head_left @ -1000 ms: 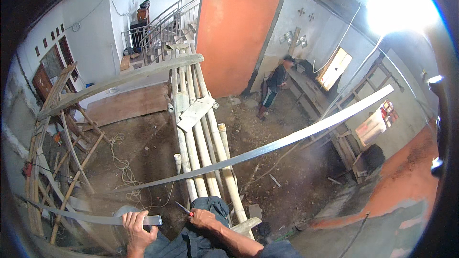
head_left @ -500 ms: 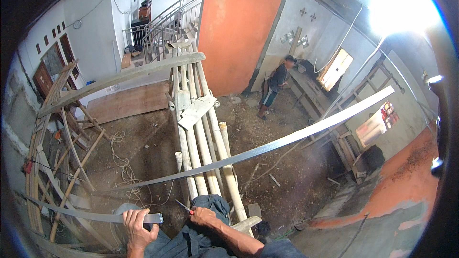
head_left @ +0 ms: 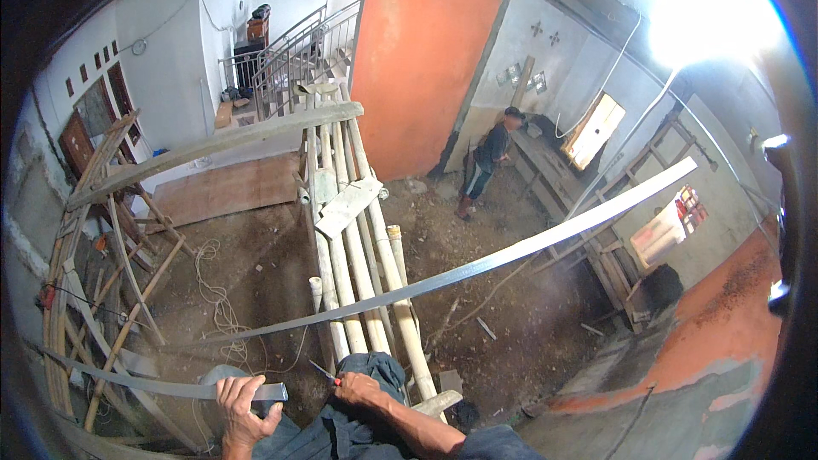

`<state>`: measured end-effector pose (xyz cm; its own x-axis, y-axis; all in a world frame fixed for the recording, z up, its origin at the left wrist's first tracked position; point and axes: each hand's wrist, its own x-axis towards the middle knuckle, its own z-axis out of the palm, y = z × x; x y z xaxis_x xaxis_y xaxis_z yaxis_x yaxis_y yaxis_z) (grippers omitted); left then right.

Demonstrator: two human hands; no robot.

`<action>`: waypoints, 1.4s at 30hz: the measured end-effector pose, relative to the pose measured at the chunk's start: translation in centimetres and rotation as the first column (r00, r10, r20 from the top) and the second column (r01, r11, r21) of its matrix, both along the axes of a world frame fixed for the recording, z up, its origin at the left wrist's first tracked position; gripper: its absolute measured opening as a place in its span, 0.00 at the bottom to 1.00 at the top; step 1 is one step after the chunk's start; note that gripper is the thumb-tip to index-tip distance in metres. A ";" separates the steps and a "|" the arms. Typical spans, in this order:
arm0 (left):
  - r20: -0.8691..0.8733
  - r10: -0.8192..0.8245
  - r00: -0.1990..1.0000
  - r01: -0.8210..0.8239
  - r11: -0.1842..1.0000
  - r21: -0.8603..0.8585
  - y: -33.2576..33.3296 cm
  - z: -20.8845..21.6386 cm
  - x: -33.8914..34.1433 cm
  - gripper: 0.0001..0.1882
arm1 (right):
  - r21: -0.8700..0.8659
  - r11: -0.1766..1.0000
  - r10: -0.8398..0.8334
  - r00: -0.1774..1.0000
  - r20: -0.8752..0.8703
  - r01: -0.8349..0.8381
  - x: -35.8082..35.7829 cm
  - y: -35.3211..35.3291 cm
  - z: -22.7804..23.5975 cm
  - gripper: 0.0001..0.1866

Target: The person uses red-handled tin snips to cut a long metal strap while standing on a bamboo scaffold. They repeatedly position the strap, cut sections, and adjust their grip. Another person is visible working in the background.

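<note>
1. Clock read on the head view, twelve at the top. Left hand (head_left: 244, 413): grip closed, fingers curled over a grey flat-sided metal bar (head_left: 153, 385) close to its near end, thumb underneath.
2. Bar location: low in the view, at the left hand; the short end pokes out toward three o'clock, the long part runs off between nine and ten. Whether the far end rests on anything: cannot tell.
3. Right hand (head_left: 360, 388): grip closed round a small hand tool with a red handle and a thin pointed metal blade (head_left: 321, 370). Exact kind unclear. Blade aims at ten o'clock.
4. Key relation: bar's near end lies at nine o'clock from the right hand, apart from it. Blade tip sits near that end, between one and two o'clock of it, no contact visible. Left hand is the nearer one, being on the bar.
5. Right hand sits at a knee in dark cloth trousers (head_left: 377, 368).
6. Long silver metal strip (head_left: 477, 266): at about one o'clock from both hands, untouched, long axis from between eight and nine to between two and three. Crosses in front of pale bamboo poles (head_left: 356, 328); contact unclear.
7. Co-worker in dark clothes (head_left: 487, 153): one o'clock from the right hand, well apart.
</note>
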<state>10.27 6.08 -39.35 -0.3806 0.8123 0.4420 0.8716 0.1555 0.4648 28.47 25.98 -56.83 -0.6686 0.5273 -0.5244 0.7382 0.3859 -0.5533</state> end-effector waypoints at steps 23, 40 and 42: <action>-0.058 0.045 0.997 -0.041 0.996 0.079 -0.1 -0.6 0.1 0.25 | -0.074 0.997 0.012 1.000 0.005 -0.012 0.3 0.2 0.9 0.27; -0.007 0.030 1.000 -0.029 0.995 0.099 0.6 -0.6 0.1 0.24 | -0.079 0.997 0.012 0.994 0.112 -0.003 0.1 0.9 2.2 0.27; -0.004 0.048 0.999 -0.047 0.994 0.096 0.6 -0.6 0.1 0.25 | -0.112 0.994 -0.001 0.993 0.116 0.014 0.0 1.0 2.7 0.27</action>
